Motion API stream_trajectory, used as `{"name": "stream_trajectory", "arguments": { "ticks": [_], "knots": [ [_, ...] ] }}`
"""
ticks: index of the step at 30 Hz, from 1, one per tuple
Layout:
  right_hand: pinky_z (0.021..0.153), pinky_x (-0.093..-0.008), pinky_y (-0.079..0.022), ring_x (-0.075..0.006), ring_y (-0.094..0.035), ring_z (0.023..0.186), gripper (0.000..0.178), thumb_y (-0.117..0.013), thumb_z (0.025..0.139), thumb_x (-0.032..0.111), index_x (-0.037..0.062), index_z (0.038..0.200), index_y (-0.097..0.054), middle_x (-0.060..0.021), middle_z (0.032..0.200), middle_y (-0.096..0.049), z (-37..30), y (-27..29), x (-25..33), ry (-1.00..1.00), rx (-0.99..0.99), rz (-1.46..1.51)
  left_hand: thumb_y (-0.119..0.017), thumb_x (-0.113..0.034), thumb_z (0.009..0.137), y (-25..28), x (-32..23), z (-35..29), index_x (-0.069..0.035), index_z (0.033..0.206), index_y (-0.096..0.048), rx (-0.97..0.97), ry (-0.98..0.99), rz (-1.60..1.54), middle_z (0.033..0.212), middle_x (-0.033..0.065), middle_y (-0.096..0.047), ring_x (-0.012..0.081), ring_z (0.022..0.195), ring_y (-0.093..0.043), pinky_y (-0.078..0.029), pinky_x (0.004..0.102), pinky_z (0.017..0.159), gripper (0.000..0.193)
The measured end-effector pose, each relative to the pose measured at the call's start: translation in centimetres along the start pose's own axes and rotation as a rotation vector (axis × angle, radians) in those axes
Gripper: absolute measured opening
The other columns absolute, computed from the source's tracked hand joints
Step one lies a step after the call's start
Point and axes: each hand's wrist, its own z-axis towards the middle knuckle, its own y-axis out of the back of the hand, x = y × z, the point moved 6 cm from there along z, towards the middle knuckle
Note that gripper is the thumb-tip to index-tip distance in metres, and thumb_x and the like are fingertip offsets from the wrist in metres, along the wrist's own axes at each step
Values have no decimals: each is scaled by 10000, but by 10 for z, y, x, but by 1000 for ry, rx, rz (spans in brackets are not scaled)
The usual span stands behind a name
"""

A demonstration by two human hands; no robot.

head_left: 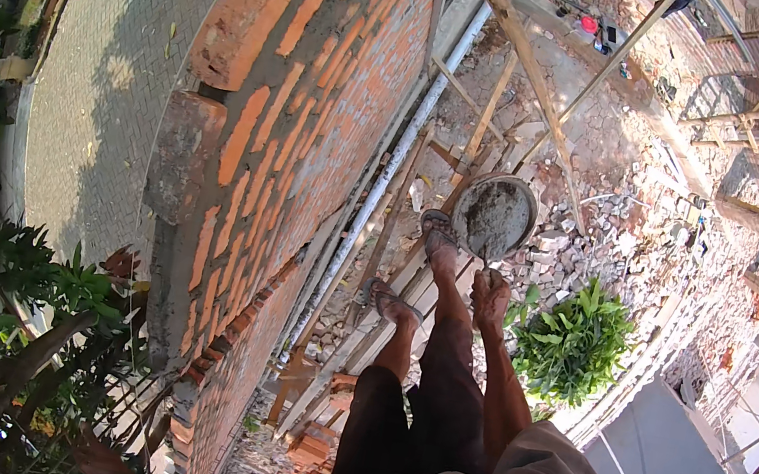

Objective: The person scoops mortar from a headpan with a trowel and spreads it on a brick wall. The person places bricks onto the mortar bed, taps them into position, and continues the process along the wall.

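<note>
My right hand reaches down beside my right leg, fingers closed around what looks like a small trowel. The tool's tip sits at the near rim of a round bucket of grey mortar. The bucket stands on wooden scaffold planks, just past my sandalled right foot. My sandalled left foot rests further back on the planks. No part of my left hand shows. A tall red brick wall rises directly to my left, its top course of loose bricks close to the camera.
A grey pipe and wooden scaffold poles run alongside the wall. Far below lie brick rubble, a green leafy plant and stacked bricks. A paved road lies beyond the wall, with foliage at left.
</note>
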Motion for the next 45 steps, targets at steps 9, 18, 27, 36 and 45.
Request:
{"name": "stream_trajectory", "arguments": {
  "ticks": [9,18,27,36,45],
  "knots": [
    [438,-261,-359,-79,-454,510,233,-616,907,225,7,840,-569,4,622,-505,-107,-74,285,360,322,84,-586,-596,847,72,-54,-24,66,1066,-629,105,38,-425,1031,230,-649,402,969,-601,-445,520,885,698],
    [494,-307,-516,-153,-554,574,291,-494,986,240,-37,1048,-559,-64,730,-577,-92,-205,467,2,949,806,-729,-415,773,93,-59,-24,-15,1107,-601,264,155,-490,1075,188,-626,435,1113,-535,-371,544,1034,537],
    [499,-303,-530,-145,-577,619,266,-429,1015,259,14,1037,-529,-42,725,-542,-70,-202,485,-49,1395,977,-760,-431,735,83,-57,-27,22,1113,-583,281,172,-475,1126,219,-607,428,1111,-537,-397,528,990,616],
    [649,-477,-503,-379,-641,755,268,-555,849,146,-65,1013,-552,-238,774,-606,-38,-87,464,1110,69,-853,-736,-378,766,87,-60,-25,-16,1162,-561,397,156,-503,1149,202,-612,402,1187,-509,-371,570,1019,565],
    [646,-381,-529,-300,-658,777,140,-596,817,96,0,917,-610,-179,834,-620,-24,-147,513,1441,-42,-1011,-777,-425,704,84,-56,-23,-19,1287,-476,607,104,-544,1295,200,-530,423,1238,-461,-287,559,1099,771]
  ]
}}
